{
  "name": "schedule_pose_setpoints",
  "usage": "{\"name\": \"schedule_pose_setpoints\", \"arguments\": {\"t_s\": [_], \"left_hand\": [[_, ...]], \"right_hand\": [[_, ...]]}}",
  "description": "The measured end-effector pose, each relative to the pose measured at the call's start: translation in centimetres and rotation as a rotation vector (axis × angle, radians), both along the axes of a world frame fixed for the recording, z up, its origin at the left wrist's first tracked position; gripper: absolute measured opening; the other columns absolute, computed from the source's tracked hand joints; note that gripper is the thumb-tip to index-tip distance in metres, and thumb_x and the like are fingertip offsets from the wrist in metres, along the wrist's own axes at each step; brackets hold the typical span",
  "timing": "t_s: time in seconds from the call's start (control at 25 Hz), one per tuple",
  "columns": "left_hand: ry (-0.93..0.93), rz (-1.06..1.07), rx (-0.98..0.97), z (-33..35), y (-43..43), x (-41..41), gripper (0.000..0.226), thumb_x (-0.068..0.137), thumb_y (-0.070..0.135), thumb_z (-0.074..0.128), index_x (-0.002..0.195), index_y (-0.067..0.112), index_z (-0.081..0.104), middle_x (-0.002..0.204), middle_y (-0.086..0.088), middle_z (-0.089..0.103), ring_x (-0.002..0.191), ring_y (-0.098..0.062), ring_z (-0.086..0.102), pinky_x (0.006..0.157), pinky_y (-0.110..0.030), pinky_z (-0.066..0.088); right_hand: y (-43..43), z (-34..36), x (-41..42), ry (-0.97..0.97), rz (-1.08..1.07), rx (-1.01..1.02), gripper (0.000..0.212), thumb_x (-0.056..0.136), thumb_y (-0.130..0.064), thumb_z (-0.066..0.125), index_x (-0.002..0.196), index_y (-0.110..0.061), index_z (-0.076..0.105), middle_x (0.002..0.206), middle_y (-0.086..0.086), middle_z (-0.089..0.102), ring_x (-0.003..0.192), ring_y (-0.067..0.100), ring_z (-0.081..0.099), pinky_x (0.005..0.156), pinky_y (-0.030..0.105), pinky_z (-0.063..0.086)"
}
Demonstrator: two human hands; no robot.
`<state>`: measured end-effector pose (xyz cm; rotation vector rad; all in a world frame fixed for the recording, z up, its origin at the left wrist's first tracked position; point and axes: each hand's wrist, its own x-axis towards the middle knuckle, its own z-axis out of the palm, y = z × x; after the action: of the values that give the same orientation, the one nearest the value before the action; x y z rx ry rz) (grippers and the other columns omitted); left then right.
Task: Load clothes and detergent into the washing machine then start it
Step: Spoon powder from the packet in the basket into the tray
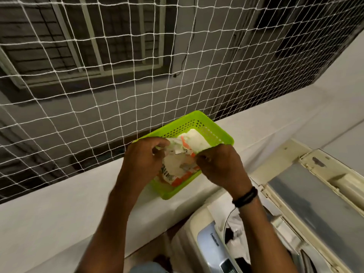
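The fingers of the left hand (pixel 143 154) are curled in, thumb and fingertips pinching the upper left edge of a crumpled detergent packet (pixel 180 167). The fingers of the right hand (pixel 218 164) are curled too and grip the packet's right edge, knuckles facing up. The packet is white with orange markings and some print. It is stretched between the two hands, with its lower part down inside a green basket (pixel 214 126).

More white, orange-edged material lies further back in the basket; I cannot tell whether it belongs to the same packet. Both hands are held close together over the near half of the basket, backs turned upward. The two forearms reach up from the bottom of the view and draw nearer to each other toward the hands. The right wrist carries a black wristband (pixel 245 197).

The basket has perforated walls and sits on a pale ledge (pixel 59 203), turned at an angle, with its near corner at the ledge's edge. Behind the ledge hangs a white net (pixel 98 95).

Below and to the right stands the washing machine (pixel 208 245). Its lid (pixel 315 194) is raised, and white and dark clothes (pixel 234 227) show in the opening.
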<state>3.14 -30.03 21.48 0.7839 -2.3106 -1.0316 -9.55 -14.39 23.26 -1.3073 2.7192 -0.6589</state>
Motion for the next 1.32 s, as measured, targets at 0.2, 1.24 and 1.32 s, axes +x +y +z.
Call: {"name": "schedule_pose_setpoints", "arguments": {"t_s": [0.2,1.24,1.32], "left_hand": [[-0.015,0.006,0.046,0.4,-0.1,0.3,0.019,0.087,0.015,0.07,0.102,0.024,0.076,0.095,0.011,0.074,0.08,-0.008,0.065,0.08,-0.023,0.05],[0.021,0.007,-0.025,1.8,0.7,0.6,0.017,0.088,0.016,0.07,0.102,0.023,0.078,0.097,0.009,0.076,0.08,-0.005,0.064,0.068,0.002,0.036],[0.04,-0.01,-0.021,1.9,1.0,0.6,0.017,0.089,0.015,0.07,0.101,0.023,0.077,0.097,0.009,0.076,0.081,-0.008,0.066,0.072,-0.003,0.041]], "right_hand": [[-1.7,0.7,-0.2,-0.455,-0.269,0.135,0.029,0.065,-0.038,0.062,0.081,-0.019,0.078,0.081,0.0,0.076,0.087,0.018,0.069,0.083,0.034,0.056],[6.4,0.5,3.1,-0.976,-0.467,-0.55,0.025,0.082,0.003,0.063,0.082,-0.014,0.082,0.075,0.009,0.076,0.065,0.0,0.062,0.068,0.028,0.032],[7.2,0.2,3.1,-0.992,-0.481,-0.577,0.024,0.083,0.003,0.064,0.082,-0.014,0.082,0.073,0.008,0.074,0.064,0.0,0.059,0.067,0.033,0.03]]}}
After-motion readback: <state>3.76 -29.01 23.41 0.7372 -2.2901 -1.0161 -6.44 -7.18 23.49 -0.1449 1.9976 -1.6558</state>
